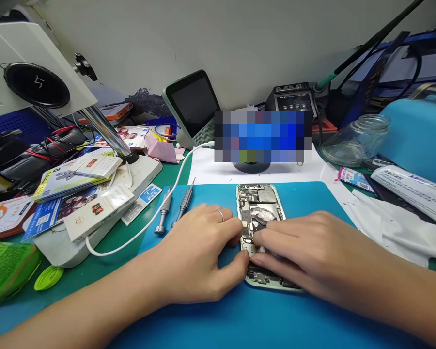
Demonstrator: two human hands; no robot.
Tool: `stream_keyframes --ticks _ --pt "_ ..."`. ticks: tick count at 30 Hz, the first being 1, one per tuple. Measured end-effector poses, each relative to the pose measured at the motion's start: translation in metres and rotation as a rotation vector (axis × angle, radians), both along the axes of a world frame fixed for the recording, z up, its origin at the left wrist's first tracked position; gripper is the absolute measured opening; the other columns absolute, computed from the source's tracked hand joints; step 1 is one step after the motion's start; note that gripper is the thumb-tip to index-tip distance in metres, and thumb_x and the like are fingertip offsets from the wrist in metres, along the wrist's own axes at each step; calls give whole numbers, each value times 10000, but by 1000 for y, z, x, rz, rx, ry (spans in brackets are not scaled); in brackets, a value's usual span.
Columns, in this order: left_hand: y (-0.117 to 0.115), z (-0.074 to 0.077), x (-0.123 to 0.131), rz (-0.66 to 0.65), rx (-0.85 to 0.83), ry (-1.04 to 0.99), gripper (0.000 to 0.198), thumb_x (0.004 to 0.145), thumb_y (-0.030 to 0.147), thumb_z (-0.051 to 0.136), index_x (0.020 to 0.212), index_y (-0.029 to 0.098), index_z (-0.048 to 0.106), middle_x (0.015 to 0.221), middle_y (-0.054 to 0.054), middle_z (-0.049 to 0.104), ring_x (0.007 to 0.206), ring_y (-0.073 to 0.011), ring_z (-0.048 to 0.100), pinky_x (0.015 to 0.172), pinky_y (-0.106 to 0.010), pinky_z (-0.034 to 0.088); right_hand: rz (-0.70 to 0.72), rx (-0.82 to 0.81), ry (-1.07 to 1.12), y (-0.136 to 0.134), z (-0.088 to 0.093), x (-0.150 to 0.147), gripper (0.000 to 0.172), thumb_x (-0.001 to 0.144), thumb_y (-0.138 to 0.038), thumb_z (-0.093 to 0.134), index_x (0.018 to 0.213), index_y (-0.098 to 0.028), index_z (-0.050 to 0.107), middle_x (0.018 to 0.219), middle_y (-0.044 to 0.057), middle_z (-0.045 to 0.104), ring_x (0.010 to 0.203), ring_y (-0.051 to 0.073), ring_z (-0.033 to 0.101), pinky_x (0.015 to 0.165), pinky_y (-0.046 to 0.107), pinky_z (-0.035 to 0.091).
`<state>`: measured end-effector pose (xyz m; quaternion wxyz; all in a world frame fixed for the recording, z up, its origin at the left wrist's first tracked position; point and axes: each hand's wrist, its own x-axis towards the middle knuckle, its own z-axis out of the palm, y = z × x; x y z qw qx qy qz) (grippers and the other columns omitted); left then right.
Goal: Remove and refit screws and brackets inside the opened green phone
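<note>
An opened smartphone (245, 213) with its inner boards and parts bare lies on a blue mat (218, 320). My left hand (199, 247), a ring on one finger, is closed at the phone's left edge, with thumb and curled fingers touching the frame. Over the phone's lower middle rests my right hand (305, 247), its thumb and fingertips drawn together on the inner parts. Whatever is between those fingertips is too small or hidden to name. Two precision screwdrivers (163, 211) (184, 202) lie on the mat beyond my left hand.
A white cable (141, 237) curves across the left side. Boxes (100, 208) and a metal-post stand (107, 133) crowd the left. Behind are a screen device (194, 106) and a soldering station (294, 104). A glass jar (356, 140) and a white tube (410, 191) lie right.
</note>
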<state>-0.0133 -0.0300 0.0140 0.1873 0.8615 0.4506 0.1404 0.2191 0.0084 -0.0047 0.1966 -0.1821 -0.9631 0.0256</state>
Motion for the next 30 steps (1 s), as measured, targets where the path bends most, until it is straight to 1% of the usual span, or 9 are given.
stream_keyframes --ticks 4,9,13,18,23,30 --pt "0 -1 -1 -10 11 6 200 939 318 557 793 207 477 774 3 553 726 -172 467 711 -347 337 1 -11 -3 3 1 -2 295 1067 -307 494 798 -190 521 691 -38 551 553 96 441 560 301 213" --pt "1 -1 -2 -23 23 20 199 945 324 561 802 205 490 776 5 552 729 -170 469 707 -347 337 25 -65 16 5 0 1 270 1076 -284 466 896 -180 638 730 -25 605 613 87 544 584 279 288" --pt "1 1 -2 -26 27 30 189 942 314 569 805 202 502 777 7 554 731 -169 470 703 -348 333 45 -120 17 6 3 1 264 1070 -267 475 901 -172 655 726 -16 620 596 80 539 581 268 293" --pt "1 2 -3 -31 13 35 175 936 304 565 807 202 508 778 5 559 728 -170 470 712 -352 339 54 -136 2 7 4 0 271 1074 -303 475 944 -182 680 734 -15 641 620 95 591 576 292 295" --pt "1 2 -2 -27 31 36 167 940 293 560 811 202 504 787 4 562 728 -169 474 713 -350 338 47 -147 10 7 3 3 275 1070 -336 493 935 -191 683 732 -25 634 605 94 575 568 301 293" --pt "1 2 -2 -27 31 40 189 945 303 556 798 200 497 766 6 546 717 -166 461 701 -350 334 48 -159 9 9 5 0 294 1070 -304 471 902 -183 680 706 -31 599 581 89 542 553 310 285"
